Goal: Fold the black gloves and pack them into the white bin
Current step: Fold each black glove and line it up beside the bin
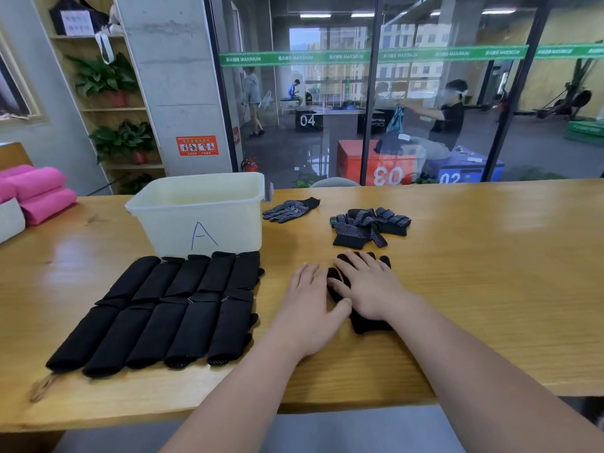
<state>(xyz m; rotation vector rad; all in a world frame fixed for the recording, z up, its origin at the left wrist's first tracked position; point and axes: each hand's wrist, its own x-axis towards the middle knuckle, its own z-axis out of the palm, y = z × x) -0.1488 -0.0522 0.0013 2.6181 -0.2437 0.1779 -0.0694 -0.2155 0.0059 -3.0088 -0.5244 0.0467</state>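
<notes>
The light-brown wooden surface (490, 273) lies bare to the right of the loose heap of black dotted gloves (369, 225). On the left, two rows of folded black gloves (163, 308) reach up to the front wall of the white plastic bin (228, 223) (its top open). A single flat dotted black glove (291, 209) lies just right of the bin. A narrow bare strip separates the rows from the left hand (307, 308).

blk gloves (170, 308) folded in rows, bin (228, 230) behind
</notes>
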